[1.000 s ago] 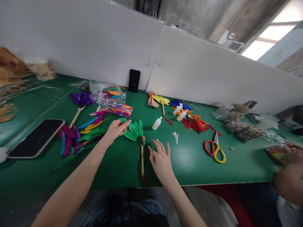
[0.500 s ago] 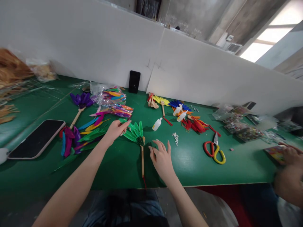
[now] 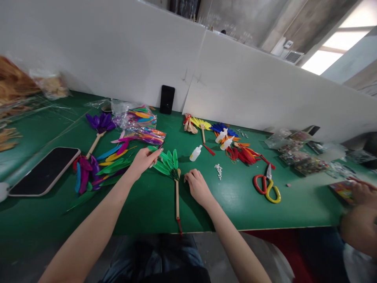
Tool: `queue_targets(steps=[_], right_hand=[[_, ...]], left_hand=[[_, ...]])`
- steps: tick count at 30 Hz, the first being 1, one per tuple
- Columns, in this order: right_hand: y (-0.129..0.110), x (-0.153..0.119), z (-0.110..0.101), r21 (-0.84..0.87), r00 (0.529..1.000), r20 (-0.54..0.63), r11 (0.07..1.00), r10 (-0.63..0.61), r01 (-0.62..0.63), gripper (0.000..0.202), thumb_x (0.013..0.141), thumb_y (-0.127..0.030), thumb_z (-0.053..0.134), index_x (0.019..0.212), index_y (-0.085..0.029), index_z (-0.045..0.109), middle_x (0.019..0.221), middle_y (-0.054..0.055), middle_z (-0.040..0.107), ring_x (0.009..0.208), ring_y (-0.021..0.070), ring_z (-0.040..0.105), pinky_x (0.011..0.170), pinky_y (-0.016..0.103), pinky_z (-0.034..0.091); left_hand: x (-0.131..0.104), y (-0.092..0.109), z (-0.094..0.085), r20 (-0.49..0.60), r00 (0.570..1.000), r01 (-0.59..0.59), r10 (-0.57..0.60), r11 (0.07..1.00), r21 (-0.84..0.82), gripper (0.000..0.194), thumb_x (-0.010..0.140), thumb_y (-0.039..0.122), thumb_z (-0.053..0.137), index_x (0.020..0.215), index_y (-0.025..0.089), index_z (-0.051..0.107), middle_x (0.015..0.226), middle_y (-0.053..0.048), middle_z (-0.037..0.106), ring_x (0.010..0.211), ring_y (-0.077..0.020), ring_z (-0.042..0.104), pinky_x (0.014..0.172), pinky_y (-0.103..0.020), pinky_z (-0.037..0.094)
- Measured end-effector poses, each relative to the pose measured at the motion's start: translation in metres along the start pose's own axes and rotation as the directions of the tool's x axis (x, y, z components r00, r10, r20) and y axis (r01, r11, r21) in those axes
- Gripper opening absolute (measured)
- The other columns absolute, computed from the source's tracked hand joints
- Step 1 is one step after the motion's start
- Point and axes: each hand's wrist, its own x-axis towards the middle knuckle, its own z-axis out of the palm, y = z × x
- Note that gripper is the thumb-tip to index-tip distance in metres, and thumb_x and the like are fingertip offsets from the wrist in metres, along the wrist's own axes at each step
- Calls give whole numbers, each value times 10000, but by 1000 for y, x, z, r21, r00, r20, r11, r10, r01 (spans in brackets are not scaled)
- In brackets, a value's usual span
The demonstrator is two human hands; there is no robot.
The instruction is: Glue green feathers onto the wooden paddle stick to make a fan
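A green feather fan (image 3: 168, 163) lies on the table, its wooden handle (image 3: 177, 199) pointing toward me and a red tassel (image 3: 179, 226) at the end. My left hand (image 3: 146, 160), left of the fan, pinches a green feather between thumb and fingers at the fan's left side. Just right of the handle, my right hand (image 3: 196, 184) rests near the table with its fingers curled together; whether anything is in them is hidden. A small white glue bottle (image 3: 195, 153) lies above my right hand, and small white beads (image 3: 218, 171) are scattered to its right.
Red-and-yellow scissors (image 3: 267, 184) lie at the right. Loose coloured feathers (image 3: 118, 161), a purple fan (image 3: 101, 122) and a large phone (image 3: 45, 171) are at the left. Yellow and blue fans stand behind. A person's hand (image 3: 363, 192) is at the far right.
My right hand has drawn its spread fingers together and lowered beside the handle. My left hand stays at the green feather. The view has shifted slightly.
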Motion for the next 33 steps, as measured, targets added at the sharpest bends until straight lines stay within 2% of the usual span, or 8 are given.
queue_targets(steps=[7,13,28,33], right_hand=[[1,3,8,56,1000,-27,998,-7,9,283,925,-90,313,919,-170,584,880,62,569,812,156,577,743,237,480],[2,1,6,59,999,-36,998,-27,29,270,903,-79,363,877,-199,603,825,37,584,783,156,579,720,236,475],[2,-2,8,58,997,-80,998,-4,9,280,910,-107,357,931,-213,615,854,52,607,826,179,579,719,261,486],[-2,-4,4,131,994,-111,991,8,7,257,911,-145,350,829,-216,583,785,45,582,764,180,564,707,273,480]], left_hand=[[-2,1,-1,10,1000,10,-10,1000,13,542,813,486,537,377,183,428,352,22,397,372,-88,385,503,-255,346],[0,-1,-1,7,1000,8,-8,1000,7,535,814,478,540,380,184,431,355,20,398,376,-90,388,489,-255,331],[1,-2,0,-12,1000,25,-24,999,29,528,797,485,549,379,179,451,344,22,400,358,-85,383,463,-241,326],[1,-3,1,-20,1000,14,-14,1000,8,515,798,478,550,391,180,450,351,23,411,353,-85,384,448,-236,318]])
